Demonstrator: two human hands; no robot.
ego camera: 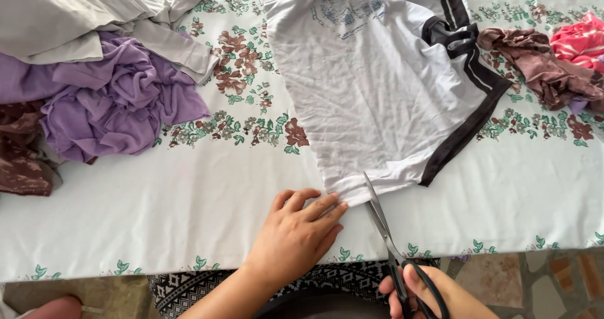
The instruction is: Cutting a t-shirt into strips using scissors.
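A white garment (377, 92) with black trim and a faded blue print lies spread on the table. My left hand (296, 234) rests flat on the cloth-covered table, its fingertips pressing the garment's lower left corner. My right hand (418, 294) grips black-handled scissors (384, 224) at the table's near edge. The blades point away from me and sit slightly apart at the garment's bottom hem, just right of my left fingers.
A floral tablecloth (189, 206) covers the table. A purple fabric heap (119, 105) and grey cloth (75, 17) lie at the left, with brown cloth (22, 162) beside them. Brown (541, 61) and pink (579, 39) fabrics sit at the right. Tiled floor (541, 284) shows below.
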